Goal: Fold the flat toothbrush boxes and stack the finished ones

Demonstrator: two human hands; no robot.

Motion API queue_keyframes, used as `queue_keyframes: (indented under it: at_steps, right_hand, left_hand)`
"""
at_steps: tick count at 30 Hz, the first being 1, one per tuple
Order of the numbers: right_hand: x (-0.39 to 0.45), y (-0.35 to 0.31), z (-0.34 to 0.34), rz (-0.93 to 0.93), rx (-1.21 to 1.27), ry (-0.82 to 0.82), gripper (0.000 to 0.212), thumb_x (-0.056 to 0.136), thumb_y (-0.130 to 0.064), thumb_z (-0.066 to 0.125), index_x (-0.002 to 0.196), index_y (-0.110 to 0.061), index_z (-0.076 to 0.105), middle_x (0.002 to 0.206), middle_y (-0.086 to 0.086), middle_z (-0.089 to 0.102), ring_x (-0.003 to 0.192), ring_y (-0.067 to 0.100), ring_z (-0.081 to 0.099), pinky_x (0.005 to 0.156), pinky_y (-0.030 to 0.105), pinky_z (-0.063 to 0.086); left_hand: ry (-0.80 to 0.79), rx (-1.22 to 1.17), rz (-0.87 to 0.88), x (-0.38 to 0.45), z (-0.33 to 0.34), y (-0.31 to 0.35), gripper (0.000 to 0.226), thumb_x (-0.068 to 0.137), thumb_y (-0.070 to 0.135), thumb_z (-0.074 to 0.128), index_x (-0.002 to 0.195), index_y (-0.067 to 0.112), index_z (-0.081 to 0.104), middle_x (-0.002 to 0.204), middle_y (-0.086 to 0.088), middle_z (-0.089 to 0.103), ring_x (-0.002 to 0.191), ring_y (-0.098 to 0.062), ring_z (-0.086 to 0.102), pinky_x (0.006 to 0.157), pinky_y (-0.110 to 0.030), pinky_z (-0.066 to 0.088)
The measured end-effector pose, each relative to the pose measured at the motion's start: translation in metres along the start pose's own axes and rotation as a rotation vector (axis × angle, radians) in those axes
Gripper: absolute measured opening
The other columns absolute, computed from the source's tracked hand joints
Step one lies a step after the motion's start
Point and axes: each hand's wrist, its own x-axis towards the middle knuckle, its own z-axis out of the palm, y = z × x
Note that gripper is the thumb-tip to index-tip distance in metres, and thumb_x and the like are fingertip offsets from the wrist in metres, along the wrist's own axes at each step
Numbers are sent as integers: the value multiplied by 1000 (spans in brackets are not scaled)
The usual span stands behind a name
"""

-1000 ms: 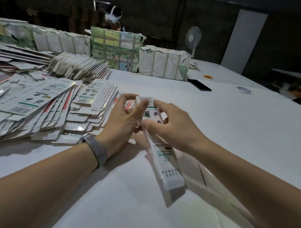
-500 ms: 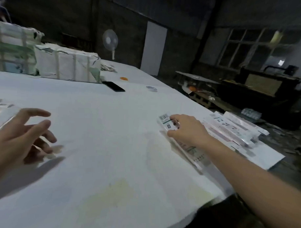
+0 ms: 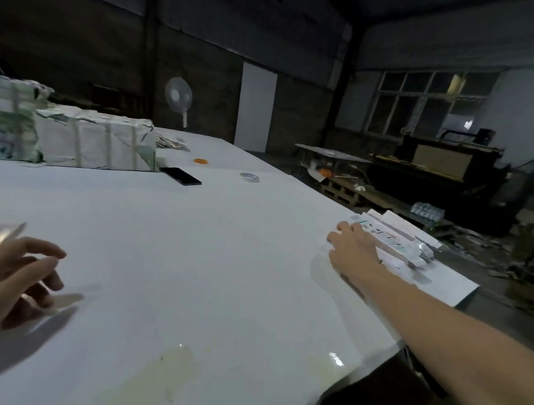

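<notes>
At about three o'clock on the white desk (image 3: 197, 260), the right hand (image 3: 353, 250) rests flat, fingers relaxed, against the small stack of folded white printed toothbrush boxes (image 3: 394, 240), judged newly added; the left hand (image 3: 18, 278), loosely spread and empty, hovers at nine o'clock. Flats presumably remain out of view.

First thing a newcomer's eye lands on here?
The right hand stretched to the table's right edge, resting against the row of folded boxes. Next, the left hand hovering loosely open at lower left, and the strapped white bundles at the far left.
</notes>
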Motion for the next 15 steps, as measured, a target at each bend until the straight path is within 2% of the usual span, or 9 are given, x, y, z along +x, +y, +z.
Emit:
queue_keyframes:
  at_steps: [2,4,5,7,10,12,14,15]
  right_hand:
    - [-4,-37,-15,-94,188,53,34,96,-29,48,128,-29,59,140,-3,42,125,23,38,99,37,38]
    - [-15,-84,-39,-194,429,84,32,96,-33,49,125,-28,62,138,-5,46,126,20,39,98,35,37]
    - [-22,-108,-53,-240,531,81,31,96,-34,49,123,-28,62,137,-6,48,127,19,40,97,35,38]
    - [-37,-156,-81,-340,692,65,29,95,-36,50,121,-29,63,134,-8,51,125,16,43,94,34,40]
    - [-62,-222,-119,-501,885,35,29,93,-37,53,119,-30,64,131,-8,55,123,15,45,96,36,43]
    - [-75,-258,-140,-594,990,27,29,92,-36,54,118,-30,65,128,-7,56,121,15,47,97,37,43]
    - [-86,-288,-155,-662,1070,24,28,91,-34,55,116,-29,66,124,-6,59,116,15,50,96,36,44]
    - [-90,-300,-159,-680,1102,28,27,91,-33,56,116,-29,67,122,-6,60,114,15,51,96,35,44]
  left_hand:
    - [-51,74,82,-3,-4,-1,22,104,6,49,96,17,65,72,-23,59,49,-33,59,53,-52,57]
    - [-6,106,73,-8,-11,0,18,101,-1,53,104,10,66,71,-22,58,44,-23,56,47,-27,50]
    - [14,108,99,-13,-11,4,16,99,-1,55,106,7,66,73,-22,57,42,-15,54,43,-20,44]
    - [-33,142,203,-24,-11,14,16,99,9,58,97,20,70,73,-13,65,42,-15,55,40,-16,41]
    - [-90,269,368,-45,-16,38,21,98,12,64,91,30,70,70,-1,69,49,-14,60,43,-16,43]
    - [-55,538,511,-55,-16,49,24,93,12,67,85,34,65,67,6,68,55,-9,62,55,-21,49]
    - [-17,811,545,-60,-18,54,24,90,16,69,86,37,58,66,11,65,63,-8,59,62,-29,48]
    - [19,918,530,-62,-21,57,17,90,25,68,90,38,57,73,14,64,70,-9,57,63,-30,46]
